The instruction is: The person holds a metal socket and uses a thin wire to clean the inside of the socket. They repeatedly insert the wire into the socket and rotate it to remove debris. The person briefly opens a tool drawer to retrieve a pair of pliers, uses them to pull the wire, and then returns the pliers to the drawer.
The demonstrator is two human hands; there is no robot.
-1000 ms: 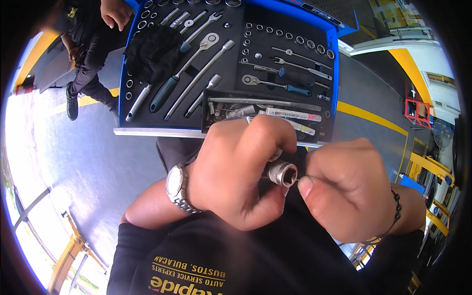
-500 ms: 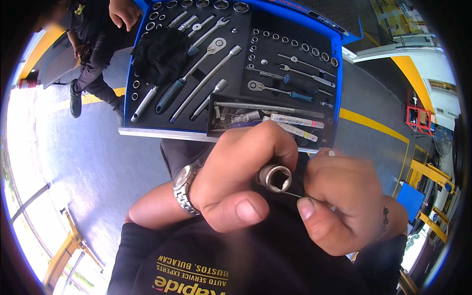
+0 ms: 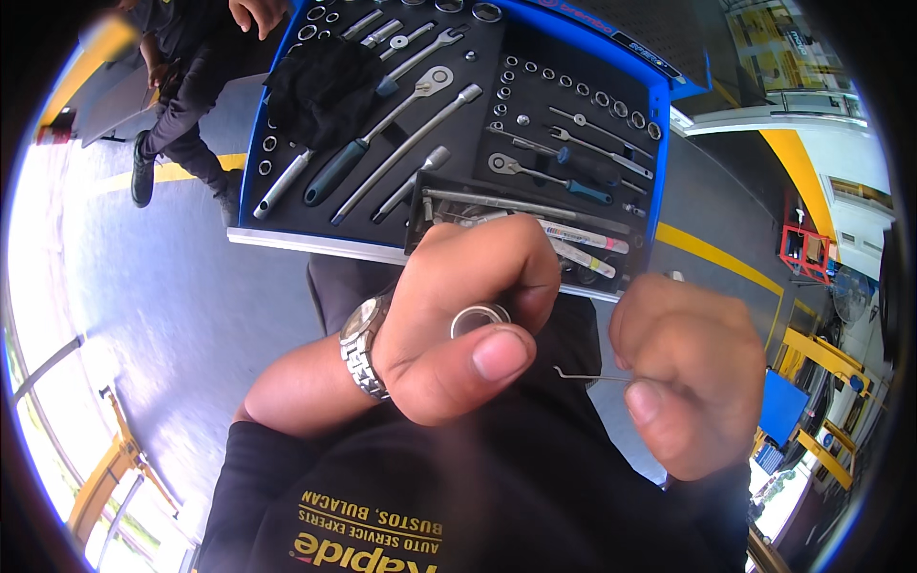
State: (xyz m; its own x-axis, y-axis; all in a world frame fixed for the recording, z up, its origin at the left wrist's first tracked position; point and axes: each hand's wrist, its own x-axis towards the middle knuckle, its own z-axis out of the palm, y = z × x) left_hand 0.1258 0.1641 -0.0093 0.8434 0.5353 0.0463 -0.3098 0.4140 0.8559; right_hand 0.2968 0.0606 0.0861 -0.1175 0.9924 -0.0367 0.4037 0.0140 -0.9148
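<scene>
In my left hand (image 3: 449, 329), the fingers curl round a metal socket (image 3: 467, 317). Its round rim shows above my thumb, which covers part of the opening. My right hand (image 3: 693, 368) pinches a thin metal wire (image 3: 590, 376) between thumb and curled forefinger. The wire's free end is bent into a small hook, pointing toward my left hand but apart from the socket. Both hands are above my lap, in front of a blue tool drawer (image 3: 315, 242).
In the drawer lie ratchets (image 3: 382, 131), several sockets, a black cloth (image 3: 323, 91) and a black tray (image 3: 417, 212) with markers (image 3: 583, 256). Another person (image 3: 181, 105) is at the far left. Yellow metal equipment (image 3: 823, 355) stands on the right.
My right hand has drawn away to the right with the wire, whose hooked end now shows clear of the socket. The socket has tilted, and my left thumb now lies over its opening.
</scene>
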